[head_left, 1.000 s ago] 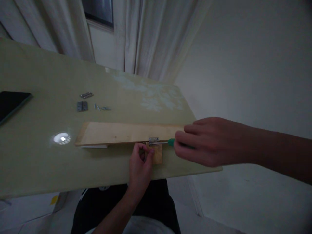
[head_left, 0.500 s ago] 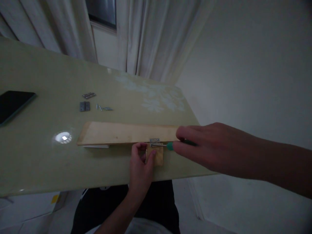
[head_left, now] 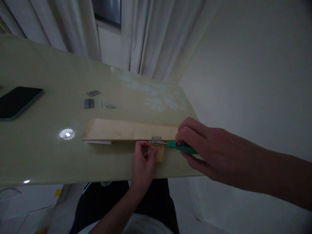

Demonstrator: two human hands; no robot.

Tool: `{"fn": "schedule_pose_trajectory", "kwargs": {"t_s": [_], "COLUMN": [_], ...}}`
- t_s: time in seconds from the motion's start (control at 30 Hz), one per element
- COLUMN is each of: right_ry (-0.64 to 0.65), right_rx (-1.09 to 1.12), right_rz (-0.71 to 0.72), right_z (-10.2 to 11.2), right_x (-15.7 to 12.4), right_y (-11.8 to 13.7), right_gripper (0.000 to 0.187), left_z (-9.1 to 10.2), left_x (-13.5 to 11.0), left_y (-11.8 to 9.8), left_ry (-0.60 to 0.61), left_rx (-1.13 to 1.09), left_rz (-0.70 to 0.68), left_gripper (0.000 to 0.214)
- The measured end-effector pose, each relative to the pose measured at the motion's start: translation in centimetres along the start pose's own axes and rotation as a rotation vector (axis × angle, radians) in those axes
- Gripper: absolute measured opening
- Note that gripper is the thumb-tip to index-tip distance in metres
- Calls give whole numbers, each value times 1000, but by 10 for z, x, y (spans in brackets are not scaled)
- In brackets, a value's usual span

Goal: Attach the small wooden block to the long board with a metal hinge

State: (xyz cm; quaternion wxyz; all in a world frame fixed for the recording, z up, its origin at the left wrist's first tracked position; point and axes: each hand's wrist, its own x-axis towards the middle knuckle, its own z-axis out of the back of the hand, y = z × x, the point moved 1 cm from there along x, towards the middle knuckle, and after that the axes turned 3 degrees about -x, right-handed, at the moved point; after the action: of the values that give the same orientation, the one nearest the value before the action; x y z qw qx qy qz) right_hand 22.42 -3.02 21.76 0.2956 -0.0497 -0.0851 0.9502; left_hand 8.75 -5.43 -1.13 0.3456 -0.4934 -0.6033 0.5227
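Note:
A long wooden board (head_left: 126, 130) lies across the pale green table (head_left: 44, 156). At its near edge a small metal hinge (head_left: 156, 140) joins it to a small wooden block (head_left: 160, 153). My left hand (head_left: 142, 162) pinches the block's left side with thumb and fingers closed. My right hand (head_left: 207, 149) grips a green-handled screwdriver (head_left: 181, 147), whose thin shaft points left and meets the hinge.
Two spare hinges (head_left: 89, 103) and a few loose screws (head_left: 108, 106) lie beyond the board. A dark phone (head_left: 17, 101) rests at the far left. A lamp's glare (head_left: 66, 133) shows on the table. Curtains (head_left: 151, 35) hang behind; the table's right edge drops off by a white wall.
My right hand has shifted its hold, so more of the green handle shows. The view has tilted slightly; the left hand stays on the block.

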Motion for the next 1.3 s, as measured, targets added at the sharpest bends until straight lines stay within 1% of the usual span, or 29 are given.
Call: {"fn": "schedule_pose_trajectory", "kwargs": {"t_s": [0.03, 0.1, 0.17, 0.2, 0.27, 0.33, 0.37, 0.43, 0.5, 0.53, 0.57, 0.63, 0.7, 0.73, 0.77, 0.83, 0.9, 0.93, 0.97, 1.03, 1.1, 1.13, 1.17, 1.23, 1.27, 1.3], "right_ry": [-42, -156, -233, -245, -228, -218, -229, -286, -345, -364, -372, -365, -365, -379, -410, -512, -595, -610, -605, -569, -583, -636, -726, -937, -1009, -1040], "right_rx": [-28, -161, -268, -257, -98, 82, 110, 10, -141, -165, -136, 50, 243, 278, 251, 74, -50, -31, 50, 309, 516, 552, 537, 397, 334, 308], "right_rz": [34, 68, 47, 22, -10, 3, 22, 46, 46, 35, 16, -23, -29, -21, -8, 7, -22, -54, -95, -183, -226, -239, -246, -254, -248, -238], "right_z": [-1, -5, -10, -12, -13, -13, -14, -16, -19, -21, -22, -24, -25, -25, -27, -30, -36, -39, -42, -51, -62, -67, -73, -82, -86, -88], "right_x": [-2, -5, -7, -7, -8, -9, -10, -11, -11, -11, -11, -10, -10, -11, -11, -13, -13, -13, -13, -12, -11, -10, -10, -9, -9, -8], "right_y": [-1, -1, -1, 0, 1, 2, 3, 3, 2, 2, 2, 2, 3, 3, 4, 5, 6, 7, 8, 10, 14, 16, 17, 20, 22, 23], "right_gripper": [13, 22, 30, 32, 29, 20, 15, 10, 15, 19, 21, 24, 27, 26, 23, 19, 26, 30, 33, 45, 55, 56, 56, 56, 56, 55], "left_z": [0, 0, 0, 0, 0, 0, 0, 0, 0, 0, 0, 1, 0, 0, 0, 0, 0, 0, -1, -1, -1, -1, -1, -1, -1, -1], "left_x": [0, 0, 0, 0, 0, 0, 0, 0, 0, 0, 0, 0, 0, 0, 1, 1, 1, 1, 0, 0, 0, 0, 0, 0, 0, 1], "left_y": [0, 1, 1, 0, -1, -2, -2, -1, 0, 1, 1, 2, 2, 2, 2, 2, 3, 3, 3, 3, 2, 0, -1, -3, -3, -3], "left_ry": [5, 22, 31, 31, 23, 24, 25, 25, 23, 22, 23, 29, 29, 28, 26, 20, 18, 19, 20, 25, 32, 34, 33, 31, 30, 31], "left_rx": [-5, -19, -34, -41, -51, -46, -36, -26, -25, -23, -19, -4, 14, 20, 20, 7, -8, -11, -11, -17, -37, -44, -44, -28, -20, -16], "left_rz": [4, 14, 19, 18, 12, 5, 3, -5, -15, -21, -26, -27, -22, -20, -21, -27, -23, -16, -7, 9, 17, 16, 10, -7, -14, -17], "left_gripper": [28, 29, 29, 30, 30, 29, 29, 29, 28, 28, 27, 26, 26, 26, 26, 27, 27, 28, 28, 28, 29, 29, 29, 28, 28, 28]}}
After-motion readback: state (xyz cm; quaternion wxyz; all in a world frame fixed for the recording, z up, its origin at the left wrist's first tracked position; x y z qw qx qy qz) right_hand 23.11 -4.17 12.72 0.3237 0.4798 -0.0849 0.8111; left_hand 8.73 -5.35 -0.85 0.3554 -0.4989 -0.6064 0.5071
